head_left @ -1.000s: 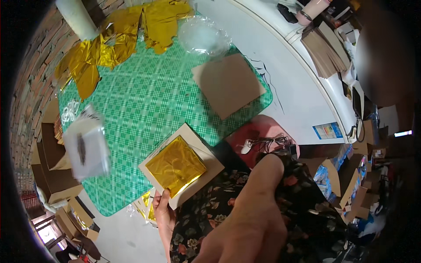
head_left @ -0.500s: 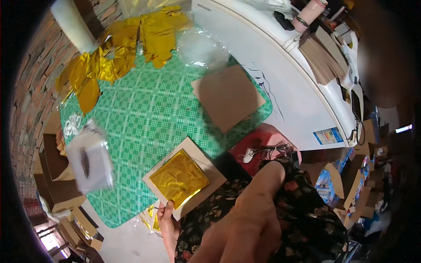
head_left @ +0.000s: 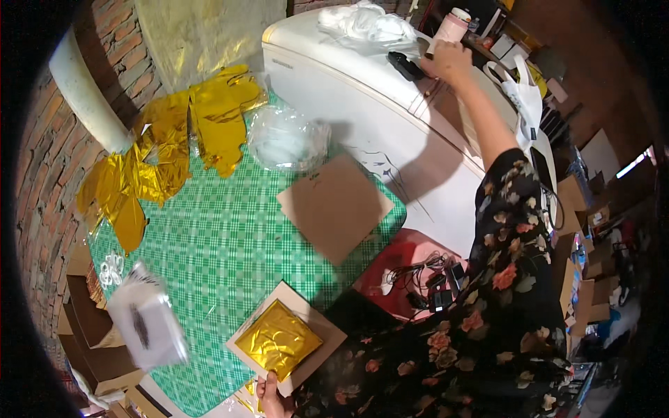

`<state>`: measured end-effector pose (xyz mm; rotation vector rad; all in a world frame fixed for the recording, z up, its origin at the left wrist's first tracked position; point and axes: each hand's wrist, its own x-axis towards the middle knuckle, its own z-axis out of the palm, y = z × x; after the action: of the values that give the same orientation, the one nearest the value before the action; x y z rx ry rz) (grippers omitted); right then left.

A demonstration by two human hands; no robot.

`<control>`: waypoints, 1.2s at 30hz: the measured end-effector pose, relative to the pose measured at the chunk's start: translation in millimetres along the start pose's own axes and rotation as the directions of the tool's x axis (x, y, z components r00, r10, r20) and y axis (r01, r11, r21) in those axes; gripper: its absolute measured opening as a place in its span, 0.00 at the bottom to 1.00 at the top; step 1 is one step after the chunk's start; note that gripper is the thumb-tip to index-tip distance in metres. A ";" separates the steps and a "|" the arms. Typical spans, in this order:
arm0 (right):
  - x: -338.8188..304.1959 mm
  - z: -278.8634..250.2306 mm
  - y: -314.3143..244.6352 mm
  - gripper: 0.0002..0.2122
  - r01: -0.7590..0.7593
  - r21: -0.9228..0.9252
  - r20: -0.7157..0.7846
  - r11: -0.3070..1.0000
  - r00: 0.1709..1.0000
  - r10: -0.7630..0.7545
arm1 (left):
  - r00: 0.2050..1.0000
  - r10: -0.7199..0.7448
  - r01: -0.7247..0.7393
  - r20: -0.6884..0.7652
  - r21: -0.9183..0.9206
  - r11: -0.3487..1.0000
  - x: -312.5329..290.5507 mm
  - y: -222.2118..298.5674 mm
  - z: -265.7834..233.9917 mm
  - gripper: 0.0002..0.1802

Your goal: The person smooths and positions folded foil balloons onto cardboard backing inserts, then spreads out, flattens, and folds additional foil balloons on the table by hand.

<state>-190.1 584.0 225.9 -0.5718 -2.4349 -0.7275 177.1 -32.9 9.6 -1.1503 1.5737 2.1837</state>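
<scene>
My left hand (head_left: 273,397) pinches the lower corner of a brown cardboard square (head_left: 327,334). A folded gold foil packet (head_left: 279,339) lies on that square. My right arm stretches far out over the white chest freezer (head_left: 362,104). There my right hand (head_left: 449,64) has its fingers apart, at the right end of a black object (head_left: 404,67) whose kind I cannot make out. Just behind this hand stands a pink bottle (head_left: 451,28), its lower part hidden by the hand.
A green checked table (head_left: 230,237) carries another cardboard square (head_left: 338,209), gold foil pieces (head_left: 216,118), a clear plastic bundle (head_left: 289,138) and a stack of clear bags (head_left: 148,320). A red stool (head_left: 411,251) with cables stands beside it. Open cartons (head_left: 97,348) sit at the left.
My right arm has swung from low in front of me up and out over the freezer top. My left hand still holds the cardboard with the foil packet. The view has shifted.
</scene>
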 end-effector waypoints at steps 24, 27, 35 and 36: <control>54.2 37.1 20.8 0.36 -0.327 0.245 0.553 0.913 0.820 0.145 | 0.998 -0.041 0.022 0.056 0.306 0.952 44.2 -45.2 -66.7 0.32; 63.2 36.5 30.0 0.41 -0.215 0.386 0.392 0.897 0.919 0.052 | 0.989 -0.140 0.146 -0.044 0.399 0.905 37.9 -25.9 -52.0 0.30; -6.1 -65.9 -25.3 0.40 0.000 0.843 0.184 0.538 0.940 -0.288 | 0.999 0.034 -0.039 0.021 0.417 0.908 42.8 -34.4 -61.1 0.19; -17.4 -78.3 -35.9 0.37 0.009 0.865 0.179 0.501 0.929 -0.325 | 0.997 0.072 -0.072 0.015 0.381 0.922 37.6 -31.9 -52.7 0.17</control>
<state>-167.1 505.6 258.2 -0.0154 -2.7544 0.6300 194.7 -75.9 -45.6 -0.9812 1.9558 1.7987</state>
